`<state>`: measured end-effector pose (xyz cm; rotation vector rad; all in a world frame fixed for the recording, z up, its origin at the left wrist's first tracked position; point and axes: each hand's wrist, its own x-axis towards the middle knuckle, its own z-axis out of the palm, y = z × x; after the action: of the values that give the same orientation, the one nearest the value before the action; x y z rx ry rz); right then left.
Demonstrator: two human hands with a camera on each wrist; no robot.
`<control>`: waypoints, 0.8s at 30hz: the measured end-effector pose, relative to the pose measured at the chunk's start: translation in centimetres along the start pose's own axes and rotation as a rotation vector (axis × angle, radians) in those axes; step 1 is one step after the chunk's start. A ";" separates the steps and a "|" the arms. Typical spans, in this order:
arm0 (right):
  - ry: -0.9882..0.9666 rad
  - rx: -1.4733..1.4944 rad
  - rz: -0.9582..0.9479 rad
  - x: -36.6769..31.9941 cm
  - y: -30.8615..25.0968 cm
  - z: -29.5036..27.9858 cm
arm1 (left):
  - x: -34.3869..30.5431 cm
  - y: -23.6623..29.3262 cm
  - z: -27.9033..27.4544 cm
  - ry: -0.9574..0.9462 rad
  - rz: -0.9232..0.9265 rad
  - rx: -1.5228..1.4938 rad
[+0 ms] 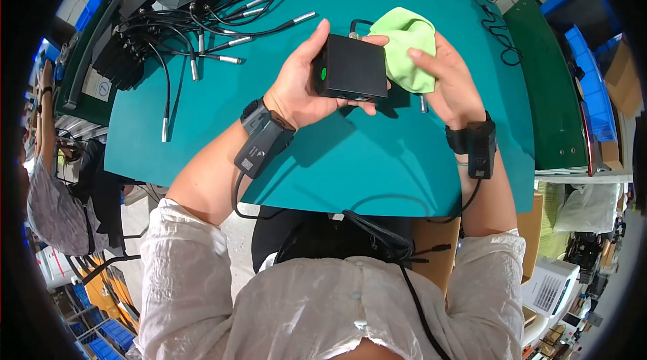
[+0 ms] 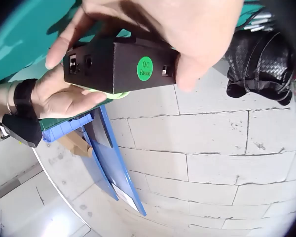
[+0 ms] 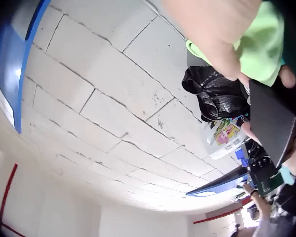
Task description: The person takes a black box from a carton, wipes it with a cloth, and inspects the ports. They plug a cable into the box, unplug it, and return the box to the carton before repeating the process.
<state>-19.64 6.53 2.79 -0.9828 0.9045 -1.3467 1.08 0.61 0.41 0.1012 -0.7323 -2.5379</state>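
Observation:
My left hand (image 1: 299, 85) grips a small black box (image 1: 354, 67) above the teal table, thumb along one side and fingers beneath. A round green "Q.C. Passed" sticker (image 2: 144, 68) is on one side of the box, and ports (image 2: 89, 61) show on another side in the left wrist view. My right hand (image 1: 456, 84) pinches a light green cloth (image 1: 406, 40) against the right side of the box, its thumb on top of the cloth. A short black cable (image 1: 359, 23) comes off the back of the box, and a metal connector (image 1: 423, 103) shows below the cloth.
At the back left of the teal table (image 1: 303, 178) lie several black boxes (image 1: 121, 60) with cables and silver connectors. A thin black cable (image 1: 505, 37) lies at the back right. Green crates (image 1: 549, 90) with blue bins (image 1: 590, 84) stand right. Another person (image 1: 60, 205) is far left.

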 end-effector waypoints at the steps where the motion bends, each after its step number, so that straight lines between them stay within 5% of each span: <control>1: 0.001 0.001 0.000 0.0 -0.1 -0.2 | 0.0 -0.1 0.1 0.056 -0.002 0.016; 4: 0.128 0.296 0.074 0.4 -0.8 -2.0 | 0.0 0.1 -0.2 0.020 0.002 0.065; 7: 0.046 0.397 0.115 0.7 -1.6 -4.2 | -0.1 0.3 -0.2 0.016 -0.006 0.078; 8: 0.205 0.350 0.084 0.5 -1.6 -4.1 | -0.1 0.4 -0.1 0.015 -0.004 0.080; 15: 0.088 0.294 0.192 0.4 -1.3 -2.9 | -0.3 1.0 -0.1 0.024 0.061 0.102; 19: 0.060 0.502 -0.195 0.0 -2.0 -2.1 | -0.4 0.7 0.3 -0.001 0.064 0.122; 21: 0.243 0.734 -0.095 1.3 1.9 -4.0 | -0.3 0.5 0.5 -0.007 0.063 0.139; 24: 0.228 0.572 0.124 1.5 3.0 -2.7 | -0.1 0.7 0.8 -0.002 0.058 0.163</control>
<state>-21.05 4.87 -0.90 -0.3341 0.6717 -1.5117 1.31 0.57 1.44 0.1301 -0.9287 -2.4207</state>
